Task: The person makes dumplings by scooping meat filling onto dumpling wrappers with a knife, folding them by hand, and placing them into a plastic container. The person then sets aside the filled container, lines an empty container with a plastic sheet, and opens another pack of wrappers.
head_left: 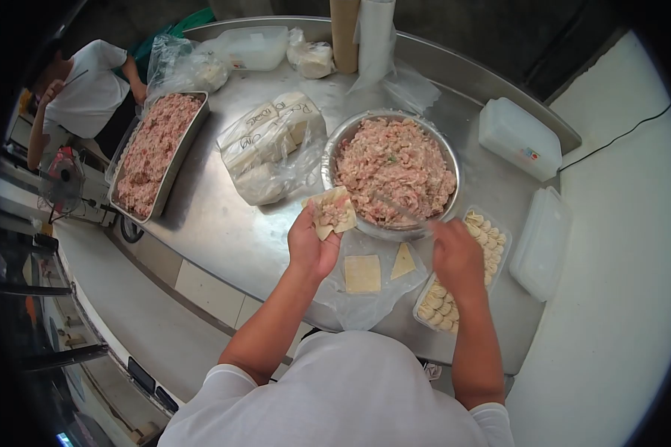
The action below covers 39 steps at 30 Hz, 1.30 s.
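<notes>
My left hand (313,249) is closed around the underside of a square dumpling wrapper (325,232), which lies across the fingers with minced meat filling (334,213) on top. Gripped in my right hand (458,257) is a thin flat metal utensil (399,208), blurred, its blade pointing left over the front of a steel bowl (455,153). Minced meat mix (395,164) heaps up in that bowl. Below the bowl, a square wrapper (362,274) and a partly folded or cut one (402,262) rest on a plastic sheet. Folded dumplings (438,307) fill a clear container under my right forearm.
At left stands a metal tray (201,112) of minced meat. Bagged wrapper packs (272,141) lie behind my left hand. A plastic box (520,138) and a lid (542,242) are by the right wall. Another person (89,86) stands at far left.
</notes>
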Available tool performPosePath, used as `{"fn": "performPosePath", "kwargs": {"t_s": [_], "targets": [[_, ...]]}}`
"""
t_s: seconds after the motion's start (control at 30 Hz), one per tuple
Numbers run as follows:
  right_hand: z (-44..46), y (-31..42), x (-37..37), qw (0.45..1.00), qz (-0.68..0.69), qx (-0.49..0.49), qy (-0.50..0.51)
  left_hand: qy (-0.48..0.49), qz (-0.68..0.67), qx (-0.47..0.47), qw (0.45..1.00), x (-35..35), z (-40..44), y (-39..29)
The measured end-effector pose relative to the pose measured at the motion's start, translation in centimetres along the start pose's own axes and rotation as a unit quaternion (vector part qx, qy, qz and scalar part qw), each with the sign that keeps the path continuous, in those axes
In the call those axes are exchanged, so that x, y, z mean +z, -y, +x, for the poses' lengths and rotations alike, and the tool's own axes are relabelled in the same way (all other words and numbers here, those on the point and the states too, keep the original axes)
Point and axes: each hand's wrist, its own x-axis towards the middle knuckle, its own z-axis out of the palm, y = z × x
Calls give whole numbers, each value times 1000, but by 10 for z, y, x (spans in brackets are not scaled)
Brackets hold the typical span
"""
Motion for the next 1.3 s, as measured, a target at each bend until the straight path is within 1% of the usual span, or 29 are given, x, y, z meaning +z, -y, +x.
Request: {"fn": "performPosePath", "kwargs": {"t_s": [0.03,0.1,0.13,0.2,0.27,0.33,0.37,0.4,0.43,0.47,0.53,0.57,0.63,0.67,0.73,0.8,0.87,0.9,0.93,1.0,1.07,1.1,1.13,1.17,1.23,1.27,1.3], "targets": [[-4,4,3,1000,-3,0,0,18,1,-10,1000,0,2,1],[-15,11,11,997,35,-54,32,35,3,-29,999,0,3,9],[-16,12,16,999,7,-29,24,44,4,-34,998,0,3,13],[-10,0,23,1000,13,-18,4,57,8,-41,997,4,5,18],[-1,-14,33,1000,22,-14,-16,20,25,-19,999,8,8,18],[8,-29,40,998,-33,9,-44,19,30,-16,999,7,10,15],[7,-37,35,998,-32,10,-45,14,32,-12,999,5,10,13],[10,-40,27,997,-44,51,21,14,33,-11,999,7,7,10],[14,-40,23,991,-56,89,88,24,28,-29,999,10,3,5],[14,-36,20,991,-54,83,89,33,21,-44,998,11,1,2],[-1,-9,4,995,-60,76,36,37,16,-49,998,3,3,0],[-9,-3,8,995,-61,75,38,49,13,-60,997,1,4,2],[-24,5,16,998,33,-44,-17,52,14,-70,996,0,6,8],[-30,5,25,999,30,-39,-16,56,18,-80,995,0,6,12],[-39,7,40,997,-21,-70,-15,43,33,-76,996,7,3,20],[-42,9,37,998,-16,-56,-20,36,47,-69,996,15,0,21],[-41,15,21,999,-7,-40,-23,142,-36,-89,985,16,-9,12],[-38,19,8,998,31,-34,-35,142,-33,-95,985,17,-12,9],[-36,22,-4,996,68,-29,-50,179,-50,-109,976,19,-14,6],[-36,23,-20,996,74,-14,-44,240,-67,-142,958,17,-11,1],[-34,18,-23,996,80,-2,-36,240,-50,-156,957,11,-10,3],[-33,13,-21,998,48,-23,-13,237,-34,-172,955,7,-10,6],[-35,10,-21,999,16,-43,11,232,58,-159,958,3,-5,9],[-37,8,-22,999,17,-44,13,230,57,-158,959,-1,-3,12],[-35,6,-23,998,-49,-49,-8,79,94,-122,985,8,-5,20],[-35,8,-23,997,-47,-54,-6,61,83,-93,990,11,-7,20],[-37,11,-24,1000,-21,-19,-12,58,81,-90,991,10,-6,18]]}}
